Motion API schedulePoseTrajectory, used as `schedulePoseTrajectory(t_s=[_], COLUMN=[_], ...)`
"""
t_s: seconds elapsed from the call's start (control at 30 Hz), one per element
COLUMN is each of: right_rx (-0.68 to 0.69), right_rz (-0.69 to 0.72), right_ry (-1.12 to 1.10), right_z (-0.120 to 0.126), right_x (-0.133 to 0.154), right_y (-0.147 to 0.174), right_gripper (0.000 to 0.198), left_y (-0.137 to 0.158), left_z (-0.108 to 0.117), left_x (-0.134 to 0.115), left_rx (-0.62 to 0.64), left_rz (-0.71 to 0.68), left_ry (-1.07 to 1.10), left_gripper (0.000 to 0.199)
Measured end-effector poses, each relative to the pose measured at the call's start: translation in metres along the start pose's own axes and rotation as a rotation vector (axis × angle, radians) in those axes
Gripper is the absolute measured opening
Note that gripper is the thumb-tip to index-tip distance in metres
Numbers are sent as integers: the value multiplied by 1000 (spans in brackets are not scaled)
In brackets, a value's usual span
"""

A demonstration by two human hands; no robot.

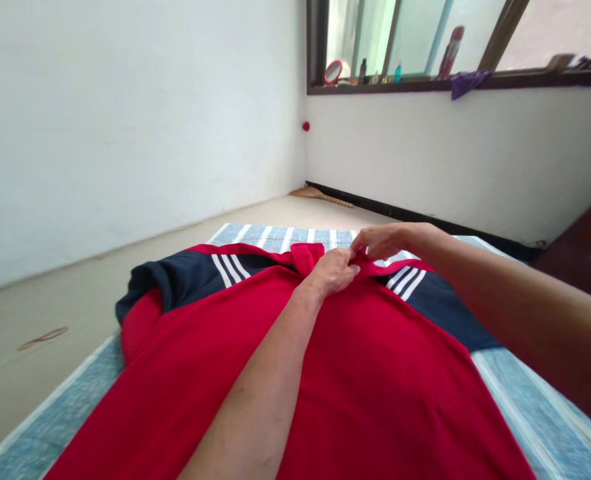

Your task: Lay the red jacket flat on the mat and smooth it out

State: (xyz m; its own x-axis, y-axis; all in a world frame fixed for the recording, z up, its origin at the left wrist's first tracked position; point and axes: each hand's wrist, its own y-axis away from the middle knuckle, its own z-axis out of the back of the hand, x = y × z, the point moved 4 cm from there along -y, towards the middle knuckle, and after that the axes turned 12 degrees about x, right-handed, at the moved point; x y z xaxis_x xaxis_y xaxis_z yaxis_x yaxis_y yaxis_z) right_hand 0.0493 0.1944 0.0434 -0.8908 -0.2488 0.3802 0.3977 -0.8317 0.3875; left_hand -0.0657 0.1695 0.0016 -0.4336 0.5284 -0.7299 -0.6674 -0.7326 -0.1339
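Observation:
A red jacket-like top (390,373) with navy shoulders and white stripes is spread over a blue-and-white striped cloth (515,380). Its collar is at the far side. My left hand (332,270) is closed on the top's collar, fingers pinching the fabric. Right beside it, my right hand (380,240) pinches the collar from the right, thumb and fingers pressed together. The two hands touch or nearly touch. Whatever lies between the fingertips is too small to make out apart from red cloth. The left sleeve side is bunched and folded under.
A broom (320,195) lies on the floor by the far wall. A thin cord loop (42,339) rests on the floor at left. The window sill holds a red-rimmed mirror (333,72), a spray can (451,52) and a purple cloth (468,83). Dark furniture (585,247) stands at right.

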Motion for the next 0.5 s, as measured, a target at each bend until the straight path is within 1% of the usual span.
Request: schedulePoseTrajectory(t_s=[0.07,0.13,0.17,0.23,0.33,0.4,0.5], right_rx=[41,71,71,48,1,-28,-94], right_rz=[-39,-31,-21,-14,-29,-1,62], right_ry=[-21,47,86,153,192,181,99], right_z=[2,4,5,7,7,5,3], right_x=[2,6,8,9,8,7,7], right_y=[6,10,12,13,13,13,15], right_gripper=[22,17,14,12,16,16,15], left_y=[1,3,4,5,6,5,5], left_z=[1,4,5,8,10,12,15], left_x=[-2,-2,-1,1,3,4,1], left_rx=[-2,-26,-35,-27,5,7,-7], left_rz=[-10,23,51,102,128,119,83], left_ry=[-24,-68,-96,-153,-214,-221,-236], left_gripper=[14,11,14,19,12,14,15])
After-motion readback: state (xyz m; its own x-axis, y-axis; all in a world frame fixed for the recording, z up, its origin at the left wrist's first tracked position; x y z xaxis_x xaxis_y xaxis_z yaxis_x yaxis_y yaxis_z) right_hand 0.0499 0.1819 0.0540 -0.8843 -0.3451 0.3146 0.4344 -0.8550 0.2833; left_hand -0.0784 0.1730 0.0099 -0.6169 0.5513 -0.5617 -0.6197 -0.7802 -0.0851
